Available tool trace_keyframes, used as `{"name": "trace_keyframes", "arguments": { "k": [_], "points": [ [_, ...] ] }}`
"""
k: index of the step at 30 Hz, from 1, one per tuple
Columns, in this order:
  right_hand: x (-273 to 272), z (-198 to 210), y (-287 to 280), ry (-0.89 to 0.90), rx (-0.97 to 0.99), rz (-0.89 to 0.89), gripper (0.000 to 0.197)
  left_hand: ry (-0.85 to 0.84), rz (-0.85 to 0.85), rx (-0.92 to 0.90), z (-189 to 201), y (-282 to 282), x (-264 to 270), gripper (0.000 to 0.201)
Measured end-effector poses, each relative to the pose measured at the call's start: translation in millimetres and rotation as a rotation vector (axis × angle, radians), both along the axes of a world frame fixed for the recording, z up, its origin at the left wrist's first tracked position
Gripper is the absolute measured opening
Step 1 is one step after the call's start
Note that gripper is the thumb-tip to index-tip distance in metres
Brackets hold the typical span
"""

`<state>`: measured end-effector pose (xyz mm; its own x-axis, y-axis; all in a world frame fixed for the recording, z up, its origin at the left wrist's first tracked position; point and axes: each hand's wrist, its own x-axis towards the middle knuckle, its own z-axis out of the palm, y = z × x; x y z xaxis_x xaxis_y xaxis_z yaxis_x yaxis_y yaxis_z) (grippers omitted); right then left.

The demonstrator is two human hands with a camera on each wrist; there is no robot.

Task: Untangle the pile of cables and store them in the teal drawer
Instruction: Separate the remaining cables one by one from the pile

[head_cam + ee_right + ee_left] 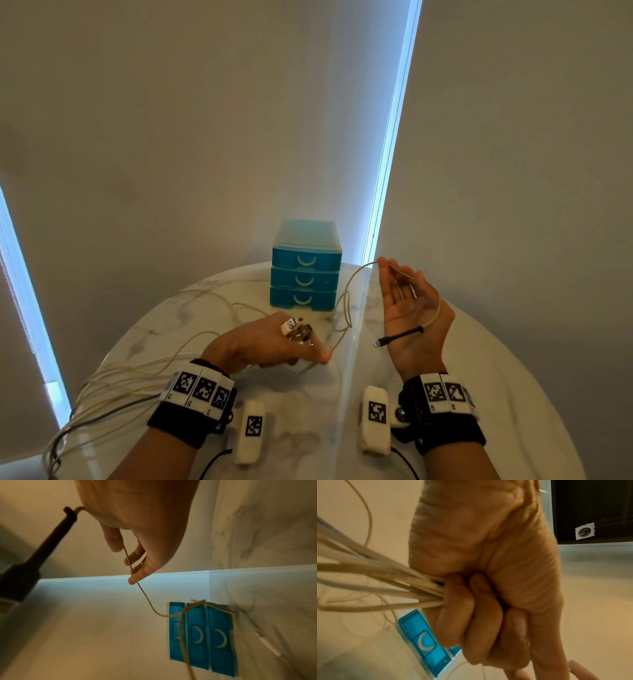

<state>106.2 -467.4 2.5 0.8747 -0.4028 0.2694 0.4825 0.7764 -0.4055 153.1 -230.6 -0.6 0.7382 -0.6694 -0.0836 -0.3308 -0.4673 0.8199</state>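
A teal three-drawer unit [306, 270] [423, 639] [202, 635] stands at the back of the table with all its drawers closed. My left hand [298, 349] [479, 615] grips a bundle of beige cables [113, 383] [385, 582] in a fist. Their plugs [296, 330] stick out above the knuckles. My right hand [407, 308] [137, 534] is held palm up to the right of the unit, fingers straight. One beige cable [347, 294] [147, 599] lies across its palm and over its fingertips, then sags toward the left hand. That cable's black plug [400, 337] [34, 561] hangs off the palm.
The round marble table [479, 377] stands against closed blinds. Loose cable loops [212, 301] lie left of the drawer unit, and the bundle trails off the table's left edge. A white plug [267, 646] lies on the table beside the unit.
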Motion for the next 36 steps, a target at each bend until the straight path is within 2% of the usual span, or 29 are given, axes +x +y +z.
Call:
{"name": "trace_keyframes", "arguments": {
  "k": [3, 8, 10, 12, 13, 15, 17, 19, 20, 22, 23, 25, 27, 29, 31, 32, 34, 36],
  "points": [
    [-5, 8, -15, -0.055, 0.098, -0.116, 0.024, -0.071, 0.117, -0.084, 0, 2, 6, 0.021],
    [-14, 10, -59, -0.038, 0.314, -0.441, 0.020, -0.160, 0.755, -0.536, -10, 14, 28, 0.030],
    [-13, 4, -63, 0.034, 0.269, -0.543, 0.017, -0.204, 0.914, -0.683, -9, 18, 32, 0.030],
    [-3, -7, -57, 0.213, 0.080, -0.543, 0.022, -0.193, 0.987, -0.806, -11, 22, 38, 0.027],
    [2, -13, -51, 0.356, -0.092, -0.494, 0.025, -0.180, 0.988, -0.853, -14, 23, 41, 0.026],
    [11, -23, -34, 0.616, -0.533, -0.280, 0.022, -0.154, 0.944, -0.897, -21, 25, 45, 0.022],
    [13, -28, -16, 0.765, -0.962, -0.092, 0.013, -0.136, 0.857, -0.907, -21, 23, 46, 0.019],
    [16, -34, -4, 0.772, -1.324, -0.166, 0.013, -0.116, 0.757, -0.909, -17, 21, 43, 0.018],
    [15, -32, 2, 0.729, -1.417, -0.259, 0.012, -0.099, 0.697, -0.911, -15, 20, 41, 0.019],
    [12, -24, 12, 0.602, -1.475, -0.439, 0.005, -0.065, 0.575, -0.911, -11, 17, 34, 0.025],
    [12, -21, 16, 0.523, -1.470, -0.460, 0.007, -0.060, 0.529, -0.901, -9, 17, 31, 0.027],
    [15, -23, 26, 0.395, -1.462, -0.368, 0.026, -0.064, 0.474, -0.873, -7, 16, 27, 0.030],
    [18, -28, 37, 0.348, -1.514, -0.240, 0.046, -0.067, 0.424, -0.862, -6, 17, 25, 0.029],
    [22, -37, 40, 0.327, -1.636, -0.107, 0.048, -0.073, 0.382, -0.883, -5, 18, 25, 0.030],
    [24, -44, 37, 0.366, -1.719, 0.026, 0.027, -0.082, 0.385, -0.957, -4, 19, 25, 0.034],
    [23, -45, 35, 0.409, -1.700, 0.072, 0.017, -0.084, 0.402, -1.019, -4, 21, 27, 0.034],
    [22, -48, 30, 0.581, -1.493, 0.072, 0.013, -0.058, 0.449, -1.184, -1, 27, 31, 0.025],
    [22, -48, 22, 0.689, -1.310, -0.049, 0.014, 0.015, 0.491, -1.376, 2, 38, 37, 0.017]
  ]
}}
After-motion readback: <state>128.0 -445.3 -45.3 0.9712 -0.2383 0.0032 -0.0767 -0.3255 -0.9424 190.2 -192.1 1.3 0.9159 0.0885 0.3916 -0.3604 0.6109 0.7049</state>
